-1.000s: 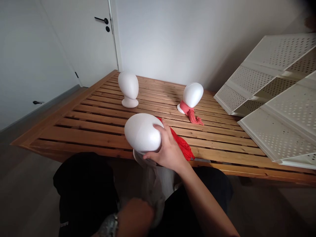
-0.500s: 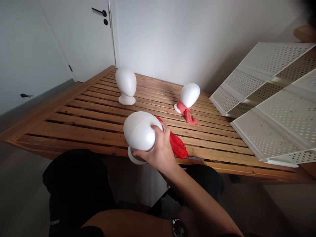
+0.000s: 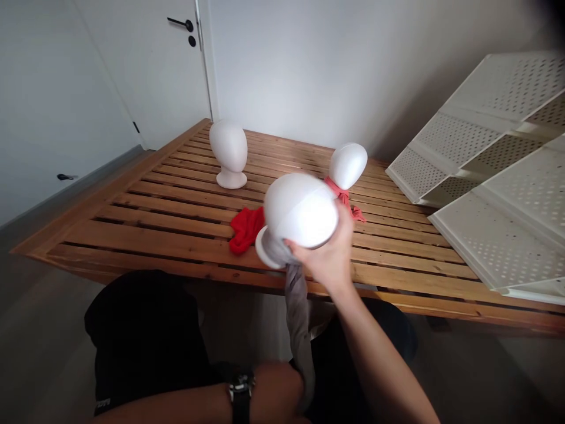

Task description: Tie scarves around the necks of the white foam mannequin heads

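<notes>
My right hand [image 3: 329, 256] grips a white foam mannequin head [image 3: 300, 211], held tilted above the near edge of a slatted wooden table [image 3: 145, 224]. A grey cloth [image 3: 299, 312] hangs from the head's neck down to my left hand [image 3: 278, 391], which is closed on its lower end near my lap. A red scarf [image 3: 245, 228] lies bunched on the slats just left of the held head. Two more foam heads stand farther back: a bare one [image 3: 229, 153] and one [image 3: 348, 166] with a pink scarf [image 3: 348, 206] around its neck.
White perforated panels [image 3: 494, 176] lean over the table's right side. A white door [image 3: 154, 65] with a black handle stands behind the table on the left. My legs in black clothing [image 3: 145, 335] are below the table edge.
My right hand has lifted the foam head and carried it rightward, uncovering the red scarf. The grey cloth now hangs from the neck, with my left hand on its lower end.
</notes>
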Demonstrator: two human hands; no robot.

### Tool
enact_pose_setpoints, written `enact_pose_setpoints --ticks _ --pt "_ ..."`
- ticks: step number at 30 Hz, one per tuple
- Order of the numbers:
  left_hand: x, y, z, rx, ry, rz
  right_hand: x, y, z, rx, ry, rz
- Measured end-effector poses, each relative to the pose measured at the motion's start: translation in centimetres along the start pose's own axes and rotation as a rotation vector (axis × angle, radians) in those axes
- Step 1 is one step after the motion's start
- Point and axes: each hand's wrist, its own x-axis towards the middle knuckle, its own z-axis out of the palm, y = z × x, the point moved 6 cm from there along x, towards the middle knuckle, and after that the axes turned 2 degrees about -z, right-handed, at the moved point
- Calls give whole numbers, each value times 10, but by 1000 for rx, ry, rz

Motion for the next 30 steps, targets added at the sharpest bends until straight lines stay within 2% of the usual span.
enact_pose_setpoints --ticks 2,3,5,8,11,13,15,17,20,22,24,27,30 --pt "-10 -22 -29 -53 17 -241 25 26 -33 -72 152 -39" --pt "-14 -31 -47 -78 2 -307 38 42 -49 -120 216 -44" --pt "-18 -50 -90 -92 -12 -332 61 78 -76 -221 309 -22" --pt "-14 -80 -175 6 122 -282 83 135 -95 -307 347 82" --pt "-6 -107 -274 155 334 -346 91 182 -89 -314 329 220" --pt "5 -114 -340 319 391 -391 94 203 -78 -308 321 291" --pt "26 -112 -400 378 400 -358 102 217 -65 -312 316 327" --pt "55 -102 -451 373 427 -268 112 225 -52 -323 301 338" --pt "106 -88 -509 192 608 -151 126 235 -33 -346 263 360" --pt "137 -85 -527 -38 724 -54 131 241 -24 -361 249 398" --pt "160 -90 -526 -225 801 45 133 246 -18 -382 238 437" --pt "168 -111 -496 -193 803 80 135 252 -15 -427 227 489" --pt "144 -144 -447 3 723 41 139 257 -16 -420 207 481"
